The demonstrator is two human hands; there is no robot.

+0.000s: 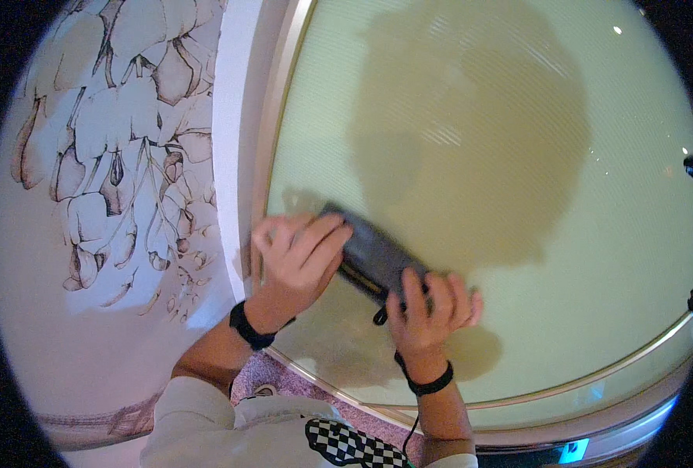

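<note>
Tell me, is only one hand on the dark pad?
No, both the left hand and the right hand press the dark pad against the glass.

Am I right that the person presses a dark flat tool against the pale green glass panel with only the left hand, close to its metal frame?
Not quite: the head view shows both hands on it. The left hand and the right hand together press the dark flat tool against the pale green glass panel, close to its metal frame.
</note>
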